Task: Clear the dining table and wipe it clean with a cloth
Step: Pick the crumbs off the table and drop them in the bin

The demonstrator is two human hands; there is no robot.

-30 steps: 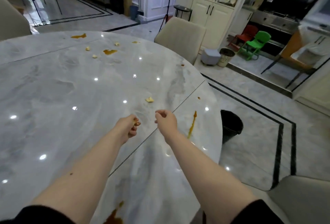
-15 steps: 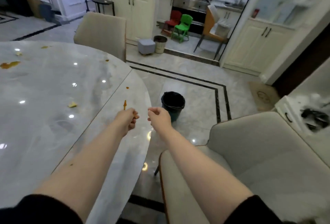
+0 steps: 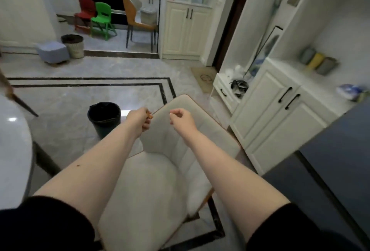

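View swung right off the dining table (image 3: 14, 142), now a sliver far left of both hands; cream chair (image 3: 172, 170) below them; black bin (image 3: 104, 117) just left of left hand (image 3: 139, 118), pinching orange scrap (image 3: 149, 116); right hand (image 3: 181, 119) curled, contents unclear

person, head view. two bare forearms, uncovered from wrist to above the elbow. left hand (image 3: 140, 117) and right hand (image 3: 183, 119) bare: no gloves, rings, watch or bands seen. black short sleeves: left sleeve (image 3: 42, 224) broad, soft-edged, matte; right sleeve (image 3: 296, 230) same cloth, hem cut slantwise across the upper arm. small dark speck on the left forearm (image 3: 78, 165).
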